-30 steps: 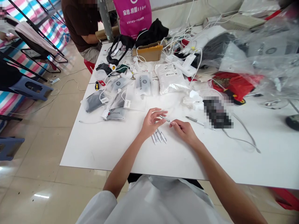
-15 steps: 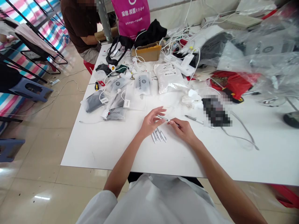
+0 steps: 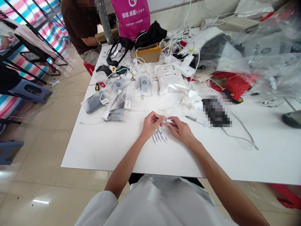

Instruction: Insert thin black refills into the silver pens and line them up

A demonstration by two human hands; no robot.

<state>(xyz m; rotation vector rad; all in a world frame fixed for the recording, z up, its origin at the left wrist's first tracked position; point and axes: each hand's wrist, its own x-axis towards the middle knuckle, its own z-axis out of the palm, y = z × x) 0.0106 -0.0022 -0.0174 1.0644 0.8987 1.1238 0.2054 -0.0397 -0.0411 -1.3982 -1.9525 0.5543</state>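
A slim grey-and-white pen (image 3: 168,120) is held between my two hands above the white table. My left hand (image 3: 151,124) has its fingers closed around one end. At the other end, my right hand (image 3: 179,129) grips it with thumb and fingers. Several clear-and-silver pens (image 3: 160,137) lie side by side on the table just below, partly covered by my left hand. Another grey-and-white pen (image 3: 194,119) rests to the right of my right hand. The fingers hide parts of the held pen.
White table (image 3: 98,150) holds packaged pouches (image 3: 143,86) at left, a white plastic parcel (image 3: 169,78), a cardboard box (image 3: 148,53) and tangled cables. Plastic bags (image 3: 263,50) and a red bag (image 3: 235,83) are at right, near a blurred-out dark object (image 3: 217,111). A person (image 3: 81,31) sits beyond.
My left hand's fingers, spread apart before, have closed on the pen's end. My right hand has shifted its grip, and more of the pen shows between the hands.
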